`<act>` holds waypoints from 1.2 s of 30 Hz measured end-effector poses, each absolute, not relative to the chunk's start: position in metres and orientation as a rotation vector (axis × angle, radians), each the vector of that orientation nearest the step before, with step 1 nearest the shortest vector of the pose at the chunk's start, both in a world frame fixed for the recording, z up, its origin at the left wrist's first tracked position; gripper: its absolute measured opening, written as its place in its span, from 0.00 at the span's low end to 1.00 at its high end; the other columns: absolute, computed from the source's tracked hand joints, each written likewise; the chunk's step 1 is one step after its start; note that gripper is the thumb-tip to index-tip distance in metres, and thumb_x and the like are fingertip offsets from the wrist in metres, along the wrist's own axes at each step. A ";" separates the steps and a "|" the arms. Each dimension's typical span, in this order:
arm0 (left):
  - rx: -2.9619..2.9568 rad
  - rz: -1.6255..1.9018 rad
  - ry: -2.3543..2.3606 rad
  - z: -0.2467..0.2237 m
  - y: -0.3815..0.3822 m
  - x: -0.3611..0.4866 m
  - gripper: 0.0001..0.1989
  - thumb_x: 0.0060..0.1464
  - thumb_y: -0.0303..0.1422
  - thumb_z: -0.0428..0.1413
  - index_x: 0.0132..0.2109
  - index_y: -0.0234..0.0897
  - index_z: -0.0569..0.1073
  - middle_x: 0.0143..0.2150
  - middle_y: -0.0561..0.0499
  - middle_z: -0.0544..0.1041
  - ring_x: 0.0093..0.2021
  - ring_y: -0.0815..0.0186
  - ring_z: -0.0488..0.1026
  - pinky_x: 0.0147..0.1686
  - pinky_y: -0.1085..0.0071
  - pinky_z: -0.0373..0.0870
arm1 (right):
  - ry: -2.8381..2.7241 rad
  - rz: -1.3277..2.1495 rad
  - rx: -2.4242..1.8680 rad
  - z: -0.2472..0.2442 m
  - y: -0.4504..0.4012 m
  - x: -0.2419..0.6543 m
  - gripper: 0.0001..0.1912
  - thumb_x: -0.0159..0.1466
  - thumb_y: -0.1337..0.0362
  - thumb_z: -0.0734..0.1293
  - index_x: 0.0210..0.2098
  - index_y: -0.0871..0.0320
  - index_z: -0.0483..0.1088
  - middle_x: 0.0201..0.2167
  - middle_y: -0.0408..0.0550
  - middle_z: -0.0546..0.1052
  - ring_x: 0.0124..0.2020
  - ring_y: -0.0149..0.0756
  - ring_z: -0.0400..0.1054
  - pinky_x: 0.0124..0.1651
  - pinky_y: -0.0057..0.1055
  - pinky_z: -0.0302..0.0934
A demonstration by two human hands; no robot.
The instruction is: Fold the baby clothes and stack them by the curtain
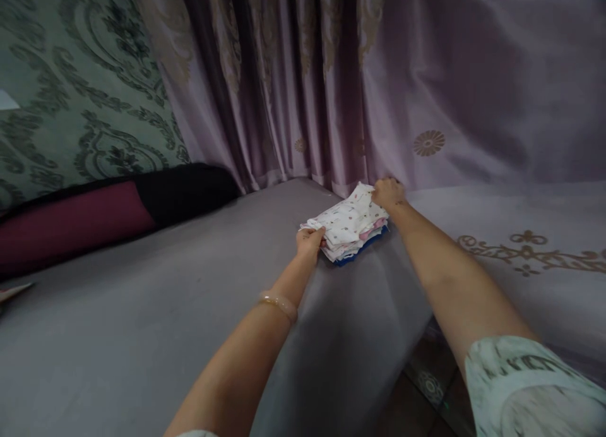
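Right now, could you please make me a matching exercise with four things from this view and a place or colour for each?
1. cloth stack
2. left hand
3. bangle
4. curtain

A. purplish with gold motifs
B. worn around the left arm
C. white and patterned on top, blue at the bottom
D. at the left end of the cloth stack

Right pairs: 1-C, 2-D, 3-B, 4-A.

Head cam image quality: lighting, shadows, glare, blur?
Head view: dim overall, darkest on the floor; head view: soft shadow on the grey surface below the cloth stack, whose small print is slightly soft; head view: mild sheen on the curtain, no harsh glare there; head view: near sleeve looks wide-angle stretched.
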State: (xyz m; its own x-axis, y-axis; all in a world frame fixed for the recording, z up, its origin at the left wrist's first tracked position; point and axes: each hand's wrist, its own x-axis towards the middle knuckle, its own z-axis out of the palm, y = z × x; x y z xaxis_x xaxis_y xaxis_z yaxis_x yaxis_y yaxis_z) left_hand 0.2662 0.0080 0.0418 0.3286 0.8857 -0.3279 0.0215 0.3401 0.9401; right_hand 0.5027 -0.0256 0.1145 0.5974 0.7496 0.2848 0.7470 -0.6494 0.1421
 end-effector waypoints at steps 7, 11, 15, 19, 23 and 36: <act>1.243 0.834 1.067 0.031 0.006 0.263 0.36 0.45 0.33 0.67 0.59 0.38 0.61 0.38 0.48 0.78 0.35 0.65 0.77 0.35 0.71 0.71 | 1.282 0.546 2.808 0.090 -0.030 0.504 0.17 0.64 0.68 0.58 0.48 0.69 0.72 0.49 0.65 0.72 0.52 0.49 0.64 0.50 0.38 0.58; 1.611 0.877 1.097 0.027 0.005 0.254 0.32 0.49 0.37 0.63 0.60 0.39 0.63 0.46 0.44 0.76 0.47 0.59 0.74 0.48 0.63 0.70 | 1.307 0.516 2.817 0.083 -0.027 0.503 0.19 0.65 0.69 0.57 0.50 0.69 0.71 0.50 0.65 0.72 0.54 0.50 0.63 0.53 0.41 0.57; 2.240 0.924 0.974 0.032 -0.004 0.244 0.24 0.57 0.38 0.54 0.59 0.37 0.66 0.61 0.41 0.67 0.62 0.53 0.61 0.61 0.56 0.58 | 1.464 0.111 2.914 0.080 -0.016 0.495 0.26 0.70 0.57 0.49 0.57 0.64 0.67 0.56 0.63 0.70 0.58 0.51 0.61 0.58 0.44 0.54; 2.552 0.667 0.861 0.031 -0.012 0.241 0.23 0.63 0.40 0.45 0.63 0.42 0.64 0.68 0.48 0.59 0.67 0.49 0.51 0.63 0.50 0.54 | 1.490 -0.165 2.945 0.069 -0.009 0.482 0.35 0.69 0.47 0.42 0.64 0.57 0.59 0.66 0.57 0.57 0.65 0.60 0.50 0.62 0.58 0.45; 2.613 0.506 0.909 0.023 -0.012 0.244 0.26 0.65 0.45 0.37 0.65 0.43 0.61 0.70 0.49 0.55 0.69 0.49 0.48 0.63 0.48 0.52 | 1.456 -0.158 2.976 0.057 -0.010 0.474 0.37 0.67 0.42 0.41 0.65 0.53 0.57 0.69 0.55 0.52 0.68 0.63 0.41 0.62 0.66 0.37; 2.697 0.300 0.920 0.015 0.007 0.158 0.29 0.66 0.48 0.33 0.66 0.44 0.59 0.70 0.47 0.55 0.70 0.50 0.46 0.64 0.48 0.49 | 1.739 0.009 2.805 0.063 -0.021 0.405 0.35 0.68 0.44 0.43 0.67 0.55 0.53 0.70 0.56 0.48 0.69 0.58 0.40 0.65 0.62 0.36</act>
State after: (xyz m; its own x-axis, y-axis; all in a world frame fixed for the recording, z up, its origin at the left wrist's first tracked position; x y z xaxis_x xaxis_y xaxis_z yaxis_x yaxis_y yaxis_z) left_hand 0.1582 0.0067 0.0147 0.7761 0.6216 0.1060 0.5646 -0.7599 0.3222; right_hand 0.4048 -0.0213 0.0631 0.4483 0.8896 0.0878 0.8904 -0.4357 -0.1316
